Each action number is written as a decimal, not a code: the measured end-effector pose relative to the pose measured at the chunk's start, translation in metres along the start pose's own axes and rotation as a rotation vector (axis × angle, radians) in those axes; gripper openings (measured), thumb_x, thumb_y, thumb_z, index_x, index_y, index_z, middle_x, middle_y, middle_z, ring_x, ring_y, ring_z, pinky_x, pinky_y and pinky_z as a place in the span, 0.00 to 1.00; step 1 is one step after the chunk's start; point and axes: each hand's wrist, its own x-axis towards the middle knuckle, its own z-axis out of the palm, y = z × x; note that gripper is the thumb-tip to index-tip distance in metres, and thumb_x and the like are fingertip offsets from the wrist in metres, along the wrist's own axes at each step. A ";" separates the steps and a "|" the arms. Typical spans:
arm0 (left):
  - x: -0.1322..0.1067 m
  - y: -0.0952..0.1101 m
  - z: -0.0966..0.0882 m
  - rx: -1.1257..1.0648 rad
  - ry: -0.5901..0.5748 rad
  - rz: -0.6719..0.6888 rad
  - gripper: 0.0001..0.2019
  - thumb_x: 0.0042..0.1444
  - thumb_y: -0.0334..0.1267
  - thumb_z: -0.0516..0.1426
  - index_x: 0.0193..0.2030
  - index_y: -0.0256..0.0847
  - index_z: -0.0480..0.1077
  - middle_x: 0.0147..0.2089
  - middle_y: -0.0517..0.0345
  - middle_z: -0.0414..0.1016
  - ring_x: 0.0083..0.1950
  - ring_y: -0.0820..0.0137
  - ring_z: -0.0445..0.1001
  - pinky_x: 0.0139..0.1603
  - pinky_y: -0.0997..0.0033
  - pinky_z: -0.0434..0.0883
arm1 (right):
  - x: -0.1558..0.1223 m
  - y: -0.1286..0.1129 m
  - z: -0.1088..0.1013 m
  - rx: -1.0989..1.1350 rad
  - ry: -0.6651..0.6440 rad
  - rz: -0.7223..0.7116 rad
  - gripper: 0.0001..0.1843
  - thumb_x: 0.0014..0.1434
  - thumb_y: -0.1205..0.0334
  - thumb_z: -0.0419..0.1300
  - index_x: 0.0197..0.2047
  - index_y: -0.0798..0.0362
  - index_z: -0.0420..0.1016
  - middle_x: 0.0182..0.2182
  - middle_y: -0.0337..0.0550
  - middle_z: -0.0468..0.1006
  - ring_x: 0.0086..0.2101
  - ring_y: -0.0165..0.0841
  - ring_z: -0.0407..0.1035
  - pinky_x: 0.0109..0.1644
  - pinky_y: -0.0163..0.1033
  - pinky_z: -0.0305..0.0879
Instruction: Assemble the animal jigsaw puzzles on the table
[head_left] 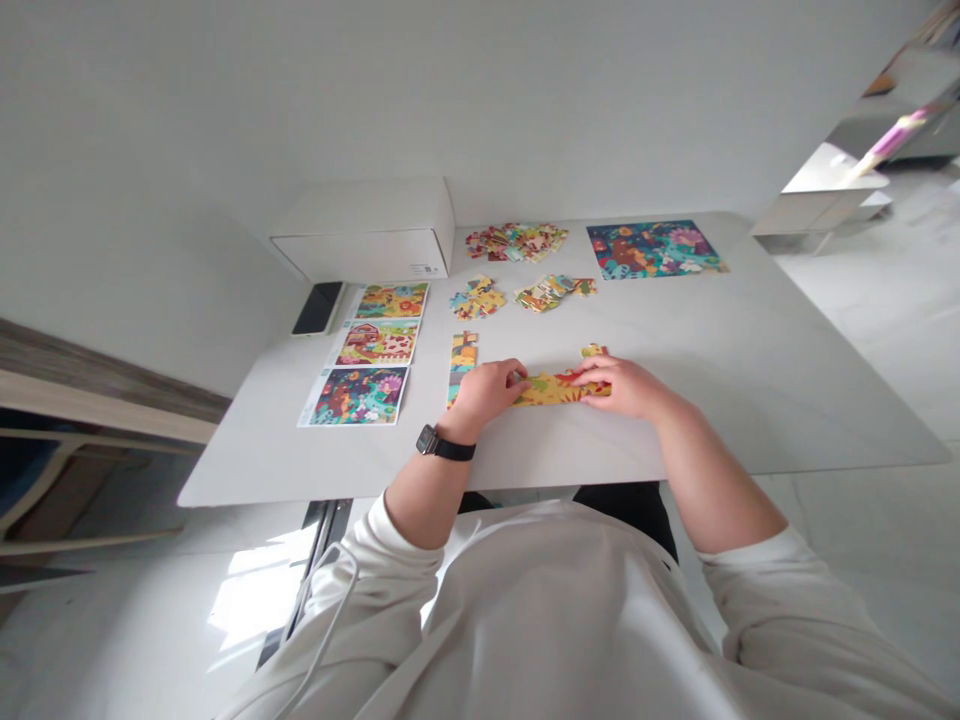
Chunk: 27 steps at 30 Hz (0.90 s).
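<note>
A partly joined jigsaw puzzle (551, 390) lies on the white table, with a yellow bottom row and a left column (463, 350) running away from me. My left hand (491, 388) has its fingers curled and pressed on the left part of the row, covering the corner there. On the right end rests my right hand (622, 385), its bent fingers and thumb gripping the row's pieces beside a red patch. Just beyond these fingers a puzzle piece (594, 350) shows at the right edge. Loose pieces (478, 298) and an overlapping heap of pieces (547, 292) lie farther back.
Another pile of pieces (517, 241) lies by the wall. A finished-looking dark blue puzzle (656, 249) is at the back right. At left are a white box (360, 252), a phone (318, 308) and a sheet with three pictures (377, 343). The table (810, 400) ends close to my body.
</note>
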 end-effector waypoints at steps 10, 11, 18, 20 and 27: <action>0.000 0.000 0.002 0.006 0.027 0.039 0.08 0.66 0.42 0.65 0.49 0.46 0.82 0.36 0.59 0.82 0.36 0.66 0.77 0.36 0.68 0.66 | -0.001 0.000 0.001 -0.013 -0.004 -0.008 0.18 0.59 0.62 0.72 0.53 0.40 0.89 0.57 0.43 0.83 0.52 0.43 0.80 0.60 0.48 0.78; -0.001 0.001 0.003 0.002 0.047 0.067 0.08 0.66 0.42 0.64 0.50 0.46 0.81 0.38 0.59 0.82 0.37 0.66 0.77 0.37 0.67 0.67 | -0.001 0.000 0.001 -0.008 0.002 -0.009 0.19 0.59 0.61 0.72 0.54 0.40 0.89 0.57 0.44 0.83 0.52 0.43 0.80 0.60 0.49 0.78; -0.005 0.022 0.021 0.028 0.135 0.454 0.13 0.67 0.39 0.64 0.57 0.45 0.80 0.58 0.48 0.79 0.58 0.58 0.76 0.64 0.55 0.74 | -0.007 0.012 -0.013 0.015 0.114 0.023 0.21 0.58 0.60 0.75 0.56 0.44 0.87 0.56 0.48 0.83 0.57 0.47 0.78 0.64 0.52 0.76; -0.005 0.027 0.029 0.033 0.113 0.497 0.16 0.66 0.39 0.65 0.60 0.46 0.80 0.64 0.48 0.77 0.63 0.56 0.74 0.68 0.51 0.72 | -0.010 0.016 -0.018 0.029 0.092 0.024 0.22 0.57 0.60 0.75 0.56 0.44 0.87 0.57 0.48 0.84 0.58 0.48 0.78 0.66 0.52 0.75; 0.000 0.025 0.041 0.030 0.012 0.534 0.16 0.68 0.40 0.63 0.61 0.50 0.81 0.70 0.51 0.77 0.68 0.54 0.74 0.73 0.46 0.69 | -0.012 0.014 -0.025 0.072 -0.007 0.022 0.28 0.54 0.66 0.75 0.59 0.44 0.85 0.62 0.48 0.83 0.61 0.47 0.77 0.72 0.55 0.70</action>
